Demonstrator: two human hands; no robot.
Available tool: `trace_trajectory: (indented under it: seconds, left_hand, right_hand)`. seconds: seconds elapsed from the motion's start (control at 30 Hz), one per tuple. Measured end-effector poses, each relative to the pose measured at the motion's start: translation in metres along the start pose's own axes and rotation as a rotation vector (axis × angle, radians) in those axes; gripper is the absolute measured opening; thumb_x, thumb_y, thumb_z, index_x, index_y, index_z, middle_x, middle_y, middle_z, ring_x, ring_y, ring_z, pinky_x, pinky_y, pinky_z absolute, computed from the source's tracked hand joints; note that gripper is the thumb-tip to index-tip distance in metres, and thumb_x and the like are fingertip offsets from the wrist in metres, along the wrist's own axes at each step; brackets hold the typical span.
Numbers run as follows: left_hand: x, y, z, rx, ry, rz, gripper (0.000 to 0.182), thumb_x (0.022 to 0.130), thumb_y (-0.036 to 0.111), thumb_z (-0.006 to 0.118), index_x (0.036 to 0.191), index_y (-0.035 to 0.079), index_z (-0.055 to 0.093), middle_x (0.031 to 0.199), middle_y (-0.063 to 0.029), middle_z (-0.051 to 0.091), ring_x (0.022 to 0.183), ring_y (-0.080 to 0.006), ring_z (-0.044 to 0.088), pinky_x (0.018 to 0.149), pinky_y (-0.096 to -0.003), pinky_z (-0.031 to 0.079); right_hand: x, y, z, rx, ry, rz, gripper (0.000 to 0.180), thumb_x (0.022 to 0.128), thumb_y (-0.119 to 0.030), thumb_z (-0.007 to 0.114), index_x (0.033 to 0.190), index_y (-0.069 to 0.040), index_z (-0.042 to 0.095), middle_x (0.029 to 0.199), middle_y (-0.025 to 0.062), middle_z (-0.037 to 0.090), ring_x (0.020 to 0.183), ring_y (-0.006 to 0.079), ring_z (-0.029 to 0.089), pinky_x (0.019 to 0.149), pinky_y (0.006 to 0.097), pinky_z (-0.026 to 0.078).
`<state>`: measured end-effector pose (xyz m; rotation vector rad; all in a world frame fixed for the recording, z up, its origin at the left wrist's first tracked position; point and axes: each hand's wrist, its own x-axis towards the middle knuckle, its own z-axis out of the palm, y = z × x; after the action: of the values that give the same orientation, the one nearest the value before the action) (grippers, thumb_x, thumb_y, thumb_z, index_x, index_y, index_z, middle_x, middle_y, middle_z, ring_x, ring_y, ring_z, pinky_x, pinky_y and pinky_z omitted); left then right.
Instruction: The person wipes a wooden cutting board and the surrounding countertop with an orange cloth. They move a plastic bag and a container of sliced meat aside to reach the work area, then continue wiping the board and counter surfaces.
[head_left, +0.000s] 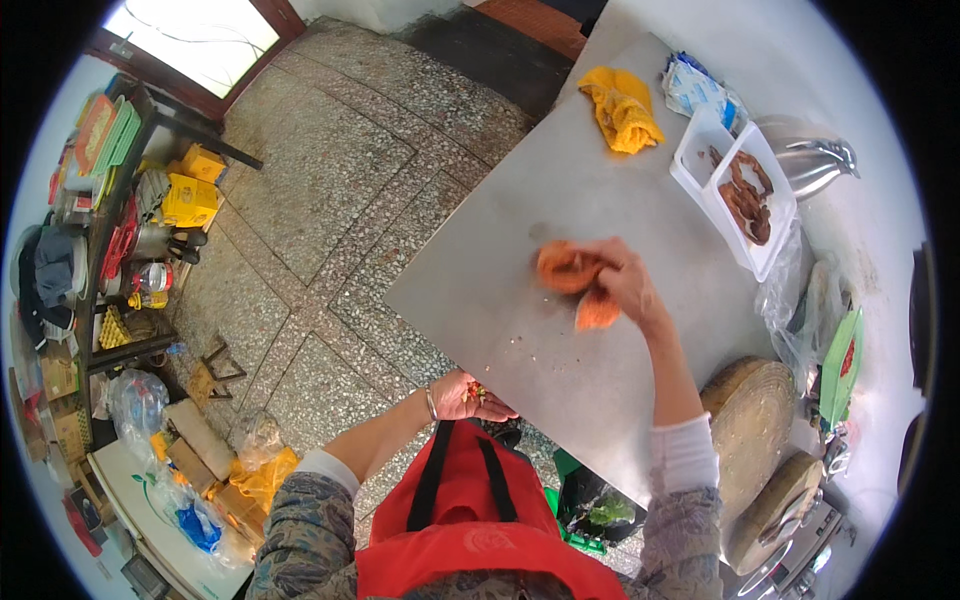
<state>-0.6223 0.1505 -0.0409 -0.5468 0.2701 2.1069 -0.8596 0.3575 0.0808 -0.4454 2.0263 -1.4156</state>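
My right hand (624, 279) grips an orange cloth (564, 270) pressed on the grey tabletop (480, 292); hand and cloth are blurred. Small crumbs (513, 341) lie on the surface between the cloth and the near edge. Cupped palm up beside that edge, my left hand (457, 397) holds small red and green food scraps (474, 391).
At the table's far end lies a yellow cloth (621, 112). White plastic containers (772, 251), one with brown meat, stand along the wall near a steel jug (814, 161). Round wooden chopping boards (750, 420) lean at the right. A bin (574, 487) sits below.
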Motion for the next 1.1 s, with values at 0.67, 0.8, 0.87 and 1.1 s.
trace_trajectory:
  seconds: [0.67,0.8,0.87,1.1]
  left_hand:
    - [-0.057,-0.006,0.004,1.304,0.177,0.469,0.046,0.092,0.024,0.057,0.134,0.009,0.046,0.124,-0.0100,0.059,0.109,-0.0264,0.061,0.097,-0.0407,0.048]
    - [-0.014,-0.014,-0.005,0.406,-0.123,0.397,0.044,0.092,0.025,0.056,0.131,0.006,0.048,0.119,-0.0120,0.061,0.104,-0.0279,0.063,0.094,-0.0385,0.051]
    - [0.002,-0.011,0.022,0.155,0.041,0.096,0.044,0.093,0.030,0.055,0.129,0.004,0.050,0.117,-0.0131,0.063,0.103,-0.0282,0.063,0.093,-0.0398,0.052]
    - [0.020,-0.025,0.016,-0.069,0.144,-0.010,0.045,0.094,0.041,0.050,0.121,0.005,0.055,0.114,-0.0142,0.065,0.102,-0.0291,0.064,0.089,-0.0434,0.054]
  right_hand:
    - [-0.116,0.014,0.197,0.123,0.114,-0.304,0.040,0.067,-0.003,0.057,0.104,-0.012,0.068,0.103,0.0008,0.068,0.094,0.0258,0.056,0.086,0.0378,0.048]
    - [-0.127,-0.007,0.145,-0.002,0.338,-0.294,0.040,0.067,0.000,0.054,0.104,-0.009,0.067,0.104,0.0063,0.067,0.092,0.0296,0.056,0.082,0.0391,0.049]
    - [-0.128,0.007,0.111,-0.166,0.502,-0.259,0.039,0.067,-0.001,0.054,0.102,-0.008,0.067,0.102,0.0064,0.067,0.089,0.0299,0.056,0.078,0.0401,0.050]
    - [-0.162,0.053,0.160,-0.239,0.613,-0.199,0.030,0.065,-0.003,0.056,0.091,-0.011,0.070,0.095,0.0032,0.069,0.087,0.0286,0.060,0.077,0.0411,0.052]
